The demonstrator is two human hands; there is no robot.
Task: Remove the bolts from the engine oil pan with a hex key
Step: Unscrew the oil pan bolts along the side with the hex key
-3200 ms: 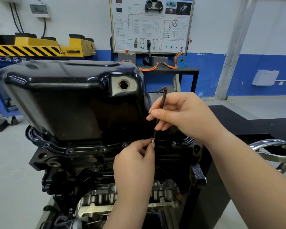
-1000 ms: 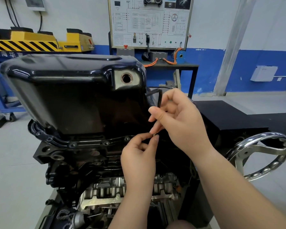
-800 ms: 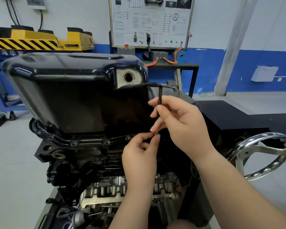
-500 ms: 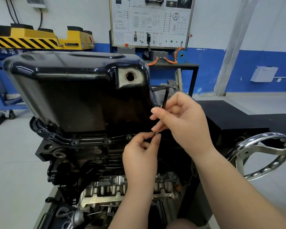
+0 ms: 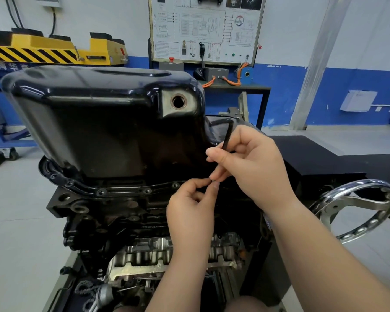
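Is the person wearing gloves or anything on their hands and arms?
No gloves. The left hand and the right hand are both bare, with short, plain fingernails. No ring, watch or bracelet shows. The left forearm and the right forearm are bare too, with no sleeve reaching into the picture.

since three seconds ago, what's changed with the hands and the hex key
The right hand has slid down the hex key; its fingertips now sit above the left hand's pinch, hiding the bare lower shaft seen before. The key's bent top looks turned slightly. Unchanged: left hand pinching at the key's tip, oil pan and its bolts in place.
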